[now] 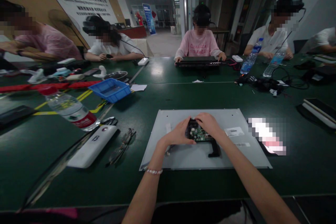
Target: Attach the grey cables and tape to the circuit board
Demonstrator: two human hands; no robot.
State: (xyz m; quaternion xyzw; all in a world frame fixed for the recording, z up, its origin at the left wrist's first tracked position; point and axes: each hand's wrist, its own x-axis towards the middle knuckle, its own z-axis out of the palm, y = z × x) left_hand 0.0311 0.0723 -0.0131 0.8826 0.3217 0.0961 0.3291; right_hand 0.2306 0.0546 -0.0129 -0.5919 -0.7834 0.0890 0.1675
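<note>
A green circuit board (201, 134) with a black plastic part (214, 148) at its lower right is between my hands, over a flat grey metal panel (160, 140). My left hand (180, 131) grips the board's left end, thumb along the near edge and fingers at the far corner. Over the far edge curls my right hand (210, 125), its fingertips at the top near the left hand's fingers. Part of the board is hidden under the right hand. Whether the board touches the panel, I cannot tell. White labels (234, 132) are stuck on the panel's right side.
Left of the panel lie eyeglasses (122, 147), a white power bank (93, 146) and a tipped water bottle (72, 110). Farther back is a blue tray (110, 90). A lit phone (267, 136) is at the right. Several people sit around the green table (204, 185).
</note>
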